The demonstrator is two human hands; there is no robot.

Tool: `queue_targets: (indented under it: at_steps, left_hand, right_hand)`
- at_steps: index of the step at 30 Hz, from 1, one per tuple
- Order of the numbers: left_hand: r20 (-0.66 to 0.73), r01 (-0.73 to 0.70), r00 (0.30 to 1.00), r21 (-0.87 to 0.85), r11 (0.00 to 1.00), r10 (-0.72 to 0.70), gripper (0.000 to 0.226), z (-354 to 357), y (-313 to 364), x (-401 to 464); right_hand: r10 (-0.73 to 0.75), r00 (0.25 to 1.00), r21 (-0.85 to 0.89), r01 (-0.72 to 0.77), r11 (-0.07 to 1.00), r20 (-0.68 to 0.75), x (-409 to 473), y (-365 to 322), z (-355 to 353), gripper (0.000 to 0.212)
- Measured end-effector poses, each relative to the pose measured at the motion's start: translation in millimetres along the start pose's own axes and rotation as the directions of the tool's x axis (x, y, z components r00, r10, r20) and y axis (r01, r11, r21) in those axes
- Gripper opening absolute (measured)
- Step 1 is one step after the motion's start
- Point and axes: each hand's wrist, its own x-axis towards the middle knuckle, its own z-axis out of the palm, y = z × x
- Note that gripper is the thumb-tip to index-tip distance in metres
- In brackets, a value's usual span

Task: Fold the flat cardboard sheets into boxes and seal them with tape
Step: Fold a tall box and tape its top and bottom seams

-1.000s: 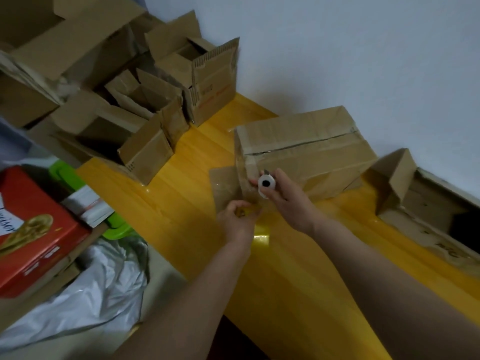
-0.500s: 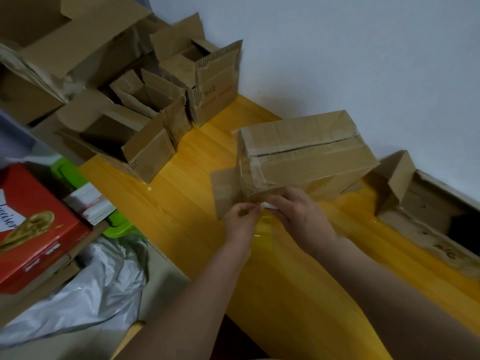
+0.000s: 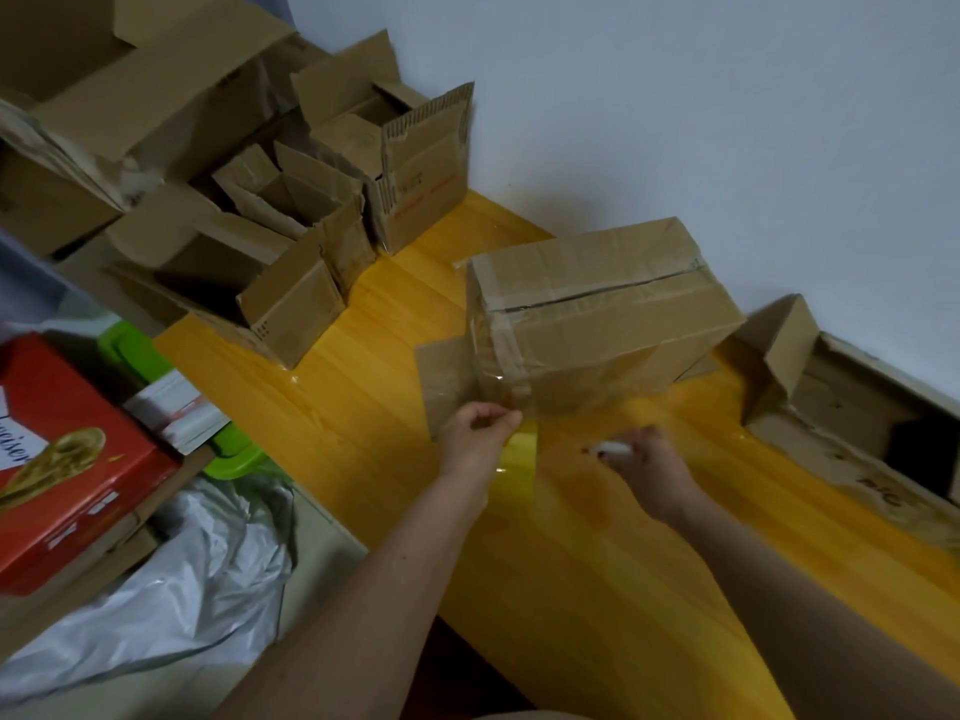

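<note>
Just beyond both hands, on the glossy yellow wooden surface, sits the brown cardboard box with clear tape along its top seam, its long axis running from near-left away to far-right toward the pale wall. Its near-left end faces the person, and that's where the action is. A strip of clear tape hangs down off that end, catching the light over the yellow wood. The left hand pinches the top of that strip right at the box's lower corner, fingers curled on it, beside a loose cardboard flap sticking out to the left. The right hand sits apart, lower and to the right, clear of the box, fingers wrapped round a small white object; likely a cutter, though it's too blurred to be sure. So the left hand is the nearer one to the box end and looks set to press the tape tail down, I'd say, with the box lying up and ahead of it. Off to the far left stand several open brown cardboard boxes, and a red printed carton sits at the left edge.
</note>
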Motion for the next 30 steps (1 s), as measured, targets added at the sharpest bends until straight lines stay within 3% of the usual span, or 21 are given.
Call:
queue_targets:
  at_steps: [3, 4, 6, 8, 9, 10, 12, 13, 16, 19, 21, 23, 25, 28, 30]
  left_hand:
    - [-0.002, 0.003, 1.0, 0.004, 1.0, -0.003, 0.01, -2.6, 1.3, -1.8]
    - [-0.006, 0.006, 1.0, 0.013, 1.0, -0.006, 0.009, -4.4, 1.2, -1.4]
    - [-0.016, -0.009, 1.0, 0.022, 1.0, 0.009, 0.01, -8.0, 0.7, 0.0]
    - [-0.02, -0.041, 0.999, 0.027, 0.999, 0.042, 0.013, -10.7, -0.3, 2.2]
    - [-0.018, -0.057, 0.998, 0.03, 0.998, 0.057, 0.014, -11.0, -0.3, 2.7]
    - [-0.015, -0.071, 0.997, 0.031, 0.997, 0.071, 0.014, -10.8, -0.2, 2.7]
    - [-0.003, -0.087, 0.996, 0.033, 0.996, 0.087, 0.011, -9.4, -0.4, 2.1]
    - [0.005, -0.09, 0.996, 0.033, 0.995, 0.09, 0.008, -9.3, -0.7, 1.4]
    - [0.033, -0.099, 0.995, 0.058, 0.993, 0.097, 0.006, -13.3, -2.7, -1.8]
    - [0.036, -0.092, 0.995, 0.099, 0.991, 0.089, 0.011, -24.1, -7.8, -5.9]
    - [0.024, -0.089, 0.996, 0.112, 0.99, 0.087, 0.015, -31.9, -12.2, -10.1]
    - [0.003, -0.1, 0.995, 0.087, 0.991, 0.101, 0.014, -36.7, -13.5, -15.3]
    - [-0.022, -0.119, 0.992, 0.059, 0.991, 0.121, 0.012, -36.9, -10.9, -21.3]
    - [-0.014, -0.164, 0.986, 0.045, 0.985, 0.165, 0.009, -28.0, -5.2, -32.8]
    - [0.011, -0.176, 0.984, 0.056, 0.983, 0.176, 0.007, -19.7, -1.5, -43.3]
  right_hand:
    - [0.208, 0.968, 0.087, -0.222, 0.971, 0.142, -9.3, 19.4, 31.1, 0.013]
    - [0.273, 0.949, 0.098, -0.29, 0.952, 0.156, -11.6, 21.9, 38.3, 0.019]
    - [0.266, 0.96, 0.076, -0.273, 0.959, 0.089, -12.8, 19.1, 44.3, 0.03]
    - [0.064, 0.986, -0.008, -0.066, 0.998, -0.156, -11.4, 2.9, 36.5, 0.019]
    - [-0.134, 0.947, -0.109, 0.106, 0.988, -0.292, -9.7, -10.9, 28.7, 0.012]
    - [-0.339, 0.862, -0.222, 0.271, 0.936, -0.376, -7.3, -28.6, 19.6, 0.012]
    - [-0.628, 0.68, -0.364, 0.514, 0.777, -0.378, 4.5, -64.0, 5.4, 0.025]
    - [-0.696, 0.647, -0.41, 0.57, 0.712, -0.311, 12.7, -78.4, 2.4, 0.034]
    - [-0.622, 0.774, -0.511, 0.49, 0.707, -0.118, 33.0, -104.5, 5.0, 0.049]
    - [-0.535, 0.837, -0.544, 0.399, 0.738, -0.112, 44.8, -108.6, 9.9, 0.054]
    - [-0.565, 0.816, -0.423, 0.472, 0.774, -0.124, 43.0, -107.9, 7.4, 0.054]
    - [-0.568, 0.785, -0.225, 0.524, 0.822, -0.246, 32.8, -102.1, 5.4, 0.049]
    - [-0.422, 0.833, -0.012, 0.448, 0.894, -0.359, 17.0, -91.3, 7.6, 0.036]
    - [-0.163, 0.978, 0.46, 0.205, 0.864, -0.13, -12.0, -83.8, 16.9, 0.016]
    - [-0.047, 0.999, 0.644, 0.039, 0.764, -0.005, -27.3, -81.9, 22.2, 0.009]
